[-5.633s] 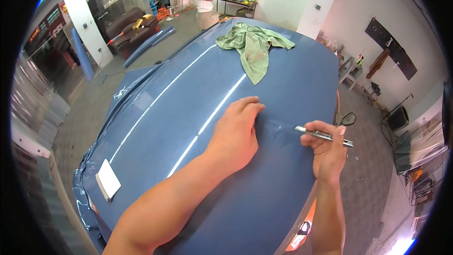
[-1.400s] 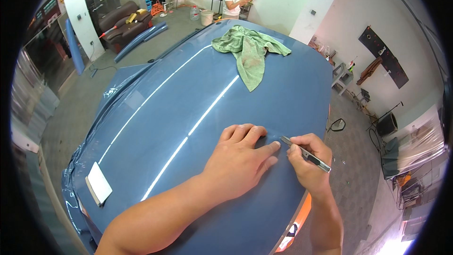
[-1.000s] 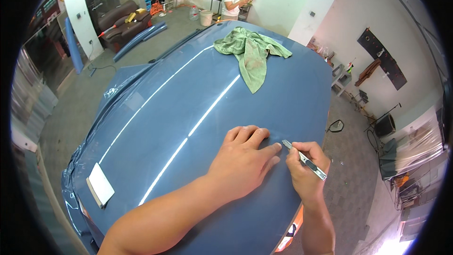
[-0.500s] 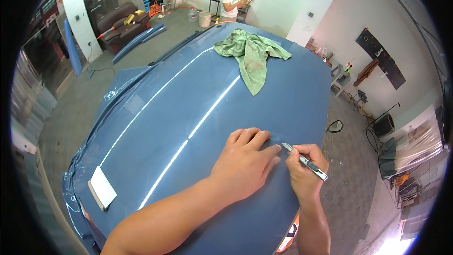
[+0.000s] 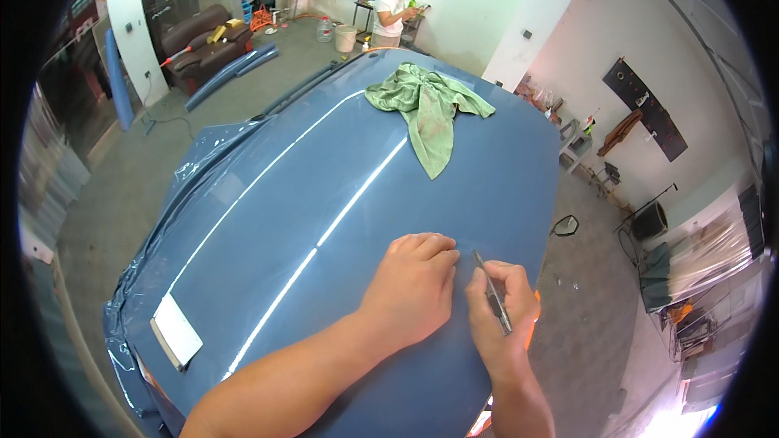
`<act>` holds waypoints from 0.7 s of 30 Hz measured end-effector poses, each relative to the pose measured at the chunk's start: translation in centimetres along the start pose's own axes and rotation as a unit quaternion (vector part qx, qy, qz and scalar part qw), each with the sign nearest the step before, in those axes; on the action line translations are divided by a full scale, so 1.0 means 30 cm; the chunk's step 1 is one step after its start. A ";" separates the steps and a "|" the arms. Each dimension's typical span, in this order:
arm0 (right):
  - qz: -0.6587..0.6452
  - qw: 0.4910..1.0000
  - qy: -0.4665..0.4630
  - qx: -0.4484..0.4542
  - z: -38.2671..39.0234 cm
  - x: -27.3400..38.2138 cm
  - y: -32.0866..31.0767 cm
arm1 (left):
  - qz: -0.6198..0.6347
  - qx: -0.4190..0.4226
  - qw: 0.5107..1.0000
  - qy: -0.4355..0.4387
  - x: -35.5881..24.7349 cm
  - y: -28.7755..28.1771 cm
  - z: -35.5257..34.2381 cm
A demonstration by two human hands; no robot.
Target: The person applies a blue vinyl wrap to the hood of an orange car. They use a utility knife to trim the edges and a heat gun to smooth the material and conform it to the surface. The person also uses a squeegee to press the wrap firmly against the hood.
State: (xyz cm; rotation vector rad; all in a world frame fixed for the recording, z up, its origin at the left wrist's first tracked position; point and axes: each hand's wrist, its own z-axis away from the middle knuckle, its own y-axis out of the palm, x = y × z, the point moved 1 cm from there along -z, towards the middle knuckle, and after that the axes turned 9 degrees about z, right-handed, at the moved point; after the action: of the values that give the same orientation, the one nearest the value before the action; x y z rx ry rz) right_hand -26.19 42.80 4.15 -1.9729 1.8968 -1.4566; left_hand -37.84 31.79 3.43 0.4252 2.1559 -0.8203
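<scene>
A blue car panel [image 5: 324, 154] with wrinkled film along its left edge fills the middle. My left hand [image 5: 410, 284] rests low on its right half, fingers curled together; what lies under their tips is hidden. My right hand [image 5: 507, 320], just right of it, grips a slim silver utility knife [image 5: 492, 296], blade end pointing forward at the panel near my left fingertips. A crumpled green cloth [image 5: 426, 122] lies on the far part, and a white rectangular pad [image 5: 174, 328] with a beige edge sits at the near left.
A co-worker [image 5: 388, 16] in a white top stands beyond the panel, holding something small. Brown sofa [image 5: 195, 49], blue film rolls [image 5: 231, 77] and a bucket [image 5: 345, 39] are back left. A grey stool [image 5: 574, 146] and a round mirror [image 5: 565, 225] are at right.
My left fingers, spread earlier, have drawn together and curled. My right hand has moved down and left, turning the knife more lengthwise. The whole view has shifted slightly.
</scene>
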 end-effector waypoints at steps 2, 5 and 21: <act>0.024 1.000 -0.007 0.002 -0.003 0.007 0.001 | -0.001 0.005 1.000 0.000 0.001 0.000 0.002; 0.048 0.999 -0.010 0.010 -0.006 0.015 0.000 | 0.002 0.004 1.000 0.000 0.004 0.001 0.004; 0.123 0.992 -0.029 -0.007 -0.027 0.076 0.021 | 0.002 0.020 1.000 -0.017 0.008 0.000 0.007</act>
State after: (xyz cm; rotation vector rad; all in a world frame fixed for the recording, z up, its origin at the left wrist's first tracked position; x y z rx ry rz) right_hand -27.59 41.27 5.54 -1.6916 2.0423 -1.3109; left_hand -37.89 31.66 3.15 0.4336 2.1095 -0.8639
